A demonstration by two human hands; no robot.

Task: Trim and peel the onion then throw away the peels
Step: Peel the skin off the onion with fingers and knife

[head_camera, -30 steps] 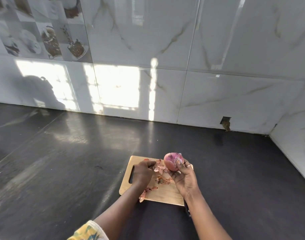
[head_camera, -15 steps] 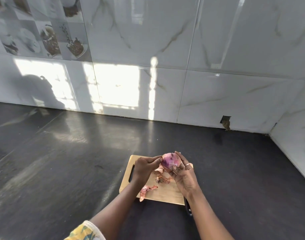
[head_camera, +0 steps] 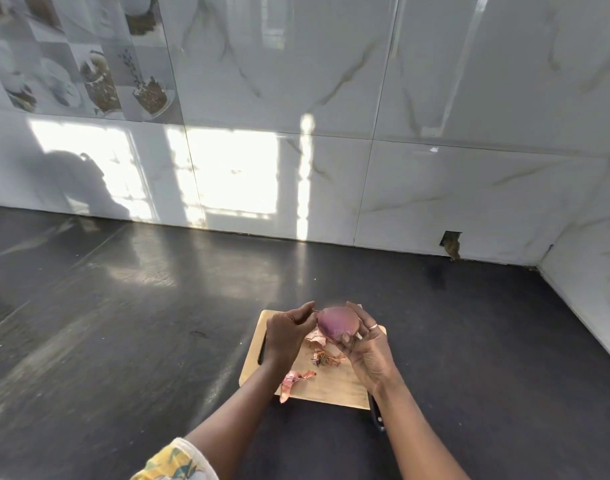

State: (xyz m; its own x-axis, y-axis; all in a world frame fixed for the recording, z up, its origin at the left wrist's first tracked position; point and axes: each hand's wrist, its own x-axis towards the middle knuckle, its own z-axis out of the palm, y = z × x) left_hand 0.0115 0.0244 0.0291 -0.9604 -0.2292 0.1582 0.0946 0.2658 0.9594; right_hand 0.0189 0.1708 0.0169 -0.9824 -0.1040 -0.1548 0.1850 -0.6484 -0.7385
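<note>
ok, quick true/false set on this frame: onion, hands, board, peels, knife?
1. The onion is held up in the right hand. True.
2. The left hand holds a knife. False: its fingertips pinch at the onion's left edge; a dark handle, likely the knife's, pokes out beside the board under the right forearm.
3. Loose peels lie on the cutting board. True.
4. The board sits against the wall. False: it lies out on the dark counter, clear of the tiles.
</note>
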